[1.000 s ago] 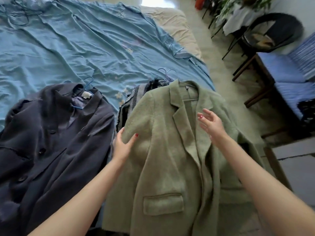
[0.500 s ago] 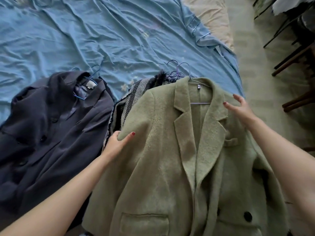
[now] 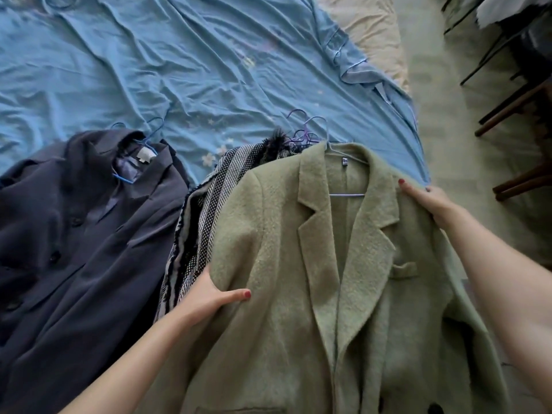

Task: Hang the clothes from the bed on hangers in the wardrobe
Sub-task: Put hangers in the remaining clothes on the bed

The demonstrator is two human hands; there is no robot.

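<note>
- Bed (image 3: 209, 55) fills the upper part of the head view, covered by a wrinkled blue sheet, with a cream patch showing at its far right edge.
- Green coat (image 3: 283, 279) lies face up on the near right part of the bed, lapels open, on a pale wire hanger (image 3: 346, 195) whose bar shows inside the collar.
- Left hand (image 3: 206, 297) grips the coat's left edge near the sleeve: the thumb lies across the top of the cloth and the other fingers are tucked out of sight beneath.
- Right hand (image 3: 427, 201) holds the coat's right shoulder, fingers curled over the edge of the fabric.
- Black-and-white woven garment (image 3: 203, 222) lies under the green coat, showing along its left side, with purple hanger hooks (image 3: 304, 127) sticking out above the collar.
- Dark navy coat (image 3: 74, 234) lies flat to the left on a blue hanger (image 3: 143, 144), just beside the woven garment.
- Chair legs (image 3: 513, 115) stand on the pale floor at the right.
</note>
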